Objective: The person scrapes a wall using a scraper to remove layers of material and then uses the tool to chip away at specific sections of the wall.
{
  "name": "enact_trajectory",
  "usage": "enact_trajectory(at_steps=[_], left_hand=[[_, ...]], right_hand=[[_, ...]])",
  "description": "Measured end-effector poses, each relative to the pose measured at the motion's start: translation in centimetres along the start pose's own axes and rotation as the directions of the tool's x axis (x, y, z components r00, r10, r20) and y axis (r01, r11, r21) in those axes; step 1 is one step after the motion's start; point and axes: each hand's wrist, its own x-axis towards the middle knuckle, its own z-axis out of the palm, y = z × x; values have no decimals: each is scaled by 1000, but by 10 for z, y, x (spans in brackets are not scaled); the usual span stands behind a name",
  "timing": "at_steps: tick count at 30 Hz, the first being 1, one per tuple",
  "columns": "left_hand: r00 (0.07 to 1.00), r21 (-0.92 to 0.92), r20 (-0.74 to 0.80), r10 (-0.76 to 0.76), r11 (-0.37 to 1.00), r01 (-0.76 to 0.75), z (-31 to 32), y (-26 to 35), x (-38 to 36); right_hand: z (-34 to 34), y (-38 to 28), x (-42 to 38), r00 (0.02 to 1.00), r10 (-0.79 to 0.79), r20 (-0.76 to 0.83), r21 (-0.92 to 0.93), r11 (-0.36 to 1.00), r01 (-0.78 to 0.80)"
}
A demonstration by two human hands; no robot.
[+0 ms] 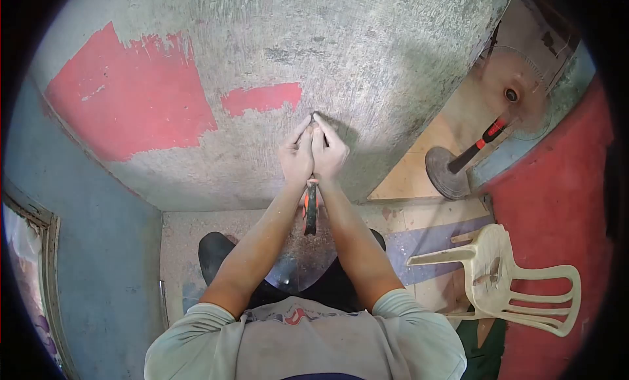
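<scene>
Both hands are together near the wall (pixel 262 164), whose rough grey surface carries red patches. My left hand (pixel 297 157) and my right hand (pixel 330 152) are dusted pale, with fingers drawn together and tips meeting around a small dark piece (pixel 314 116). What that piece is cannot be made out. Below the wrists, between the forearms, shows a tool with a black and orange handle (pixel 311 213); its upper end is hidden between the hands. To the left of the fingertips is a small red strip (pixel 262 98), and farther left a large red patch (pixel 137 95).
A cream plastic chair (pixel 491 268) stands at the lower right beside a red wall (pixel 550 196). A pedestal fan (pixel 447 173) is behind the wall's right edge. At the left are a blue wall (pixel 105 216) and a framed opening (pixel 51 262). Debris lies on the floor.
</scene>
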Motion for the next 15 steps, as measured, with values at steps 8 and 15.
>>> enact_trajectory(at_steps=[8,15], left_hand=[[996,-29,4,90,996,-90,10,23,22],[997,10,-4,73,997,-73,18,56,31]], right_hand=[[2,-41,40,997,-59,-55,73,995,63],[7,-43,58,999,-11,-52,183,983,21]])
